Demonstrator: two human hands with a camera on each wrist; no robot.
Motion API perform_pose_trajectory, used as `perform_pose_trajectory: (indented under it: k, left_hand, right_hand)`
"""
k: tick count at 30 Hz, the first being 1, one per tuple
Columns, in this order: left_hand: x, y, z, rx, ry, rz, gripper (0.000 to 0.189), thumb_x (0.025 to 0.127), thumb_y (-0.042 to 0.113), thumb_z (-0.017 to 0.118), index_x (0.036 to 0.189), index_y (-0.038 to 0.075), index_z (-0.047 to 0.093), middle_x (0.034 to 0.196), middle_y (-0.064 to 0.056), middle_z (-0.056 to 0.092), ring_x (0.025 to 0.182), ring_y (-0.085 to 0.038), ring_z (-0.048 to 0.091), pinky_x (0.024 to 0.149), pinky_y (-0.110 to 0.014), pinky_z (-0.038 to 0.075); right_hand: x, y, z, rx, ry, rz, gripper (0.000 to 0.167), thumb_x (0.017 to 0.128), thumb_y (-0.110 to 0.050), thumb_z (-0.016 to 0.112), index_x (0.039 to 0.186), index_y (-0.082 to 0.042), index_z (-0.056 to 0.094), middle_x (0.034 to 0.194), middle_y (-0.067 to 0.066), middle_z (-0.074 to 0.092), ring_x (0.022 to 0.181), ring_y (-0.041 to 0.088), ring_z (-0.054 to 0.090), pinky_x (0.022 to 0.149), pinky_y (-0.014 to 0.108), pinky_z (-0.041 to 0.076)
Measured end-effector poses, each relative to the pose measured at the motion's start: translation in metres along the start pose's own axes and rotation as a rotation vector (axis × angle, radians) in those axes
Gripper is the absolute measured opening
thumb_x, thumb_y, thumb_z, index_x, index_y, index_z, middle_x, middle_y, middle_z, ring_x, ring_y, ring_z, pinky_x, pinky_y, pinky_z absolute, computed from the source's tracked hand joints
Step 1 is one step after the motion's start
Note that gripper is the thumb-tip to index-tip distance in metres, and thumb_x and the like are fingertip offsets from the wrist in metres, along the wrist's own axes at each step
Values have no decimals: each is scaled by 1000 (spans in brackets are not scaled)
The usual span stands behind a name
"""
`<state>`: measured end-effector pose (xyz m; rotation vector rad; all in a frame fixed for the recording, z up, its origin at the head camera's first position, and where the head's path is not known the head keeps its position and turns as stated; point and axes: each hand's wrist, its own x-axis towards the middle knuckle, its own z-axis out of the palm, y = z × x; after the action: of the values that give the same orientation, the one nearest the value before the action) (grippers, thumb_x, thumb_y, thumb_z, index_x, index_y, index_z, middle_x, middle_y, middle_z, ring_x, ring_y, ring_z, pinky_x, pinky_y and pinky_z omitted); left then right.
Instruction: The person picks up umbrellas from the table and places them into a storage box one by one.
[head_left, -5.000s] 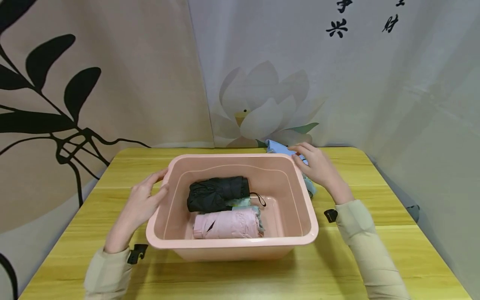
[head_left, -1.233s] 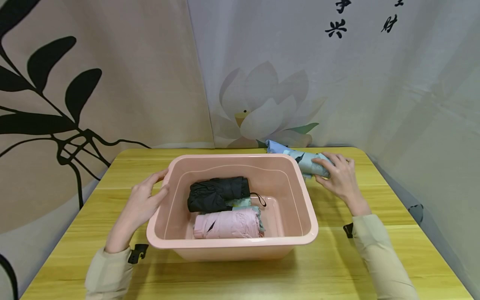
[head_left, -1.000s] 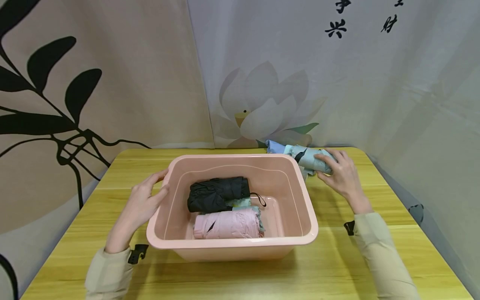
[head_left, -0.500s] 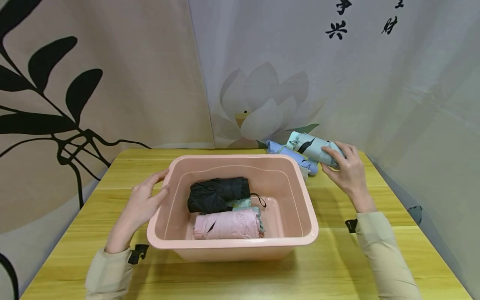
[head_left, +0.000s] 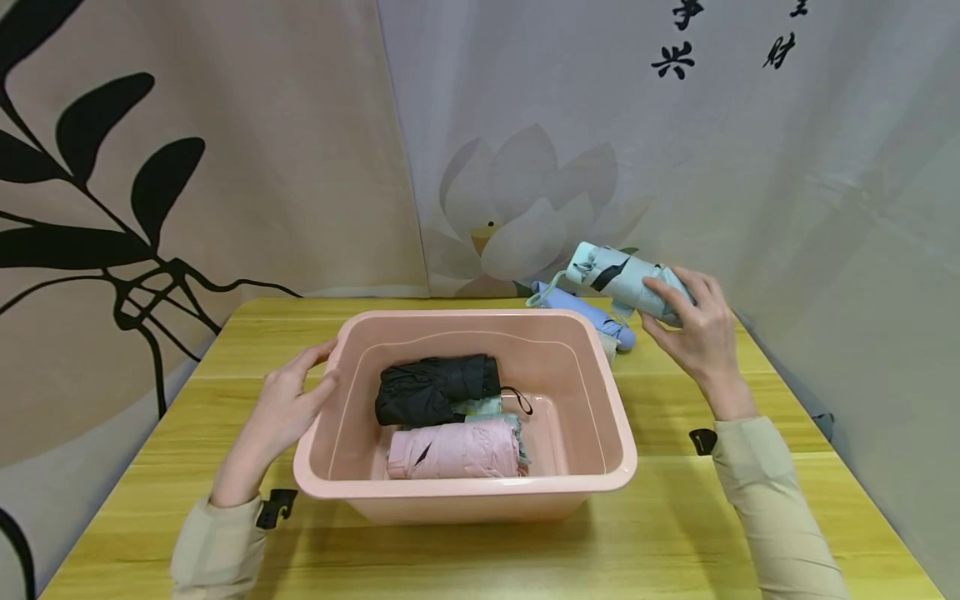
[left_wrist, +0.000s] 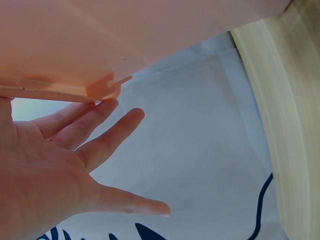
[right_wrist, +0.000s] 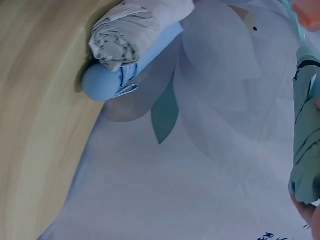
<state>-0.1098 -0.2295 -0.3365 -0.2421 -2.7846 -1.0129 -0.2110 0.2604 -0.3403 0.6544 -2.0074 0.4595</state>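
The grip of the right hand is closed round one end of a pale blue umbrella, which is folded and held tilted near the far right corner of a pink tub. The left hand rests on the tub's left rim, fingers extended. Inside lie a black umbrella and a pink umbrella. Behind the tub, a darker blue umbrella and a grey umbrella lie side by side on the worktop.

Hand holding teal umbrella; blue umbrella apart.
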Motion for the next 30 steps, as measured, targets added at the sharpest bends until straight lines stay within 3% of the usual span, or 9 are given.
perform_pose_trajectory:
  k: [6,15,30]
  left_hand:
    - [-1,1,-1,-1,1,3,51,100,29,44,143,2,40,141,-27,46,132,-48,38,103,-64,34]
    - [0,0,0,0,-1,-4,52,100,29,44,144,2,39,141,-28,46,132,-48,38,103,-64,34]
    - [0,1,-2,4,-11,-21,52,99,28,45,144,3,39,141,-28,45,133,-47,38,105,-63,33]
  right_hand:
    - [11,-10,-2,-1,24,-47,39,76,-19,68,114,-10,67,116,24,61,102,45,54,79,58,49]
    - [39,-32,-7,28,29,-107,39,70,-12,72,109,-11,69,114,20,65,100,41,58,81,55,51]
    - [82,-72,1,89,-19,-301,44,68,-10,76,111,-15,69,113,19,65,98,37,61,78,51,53]
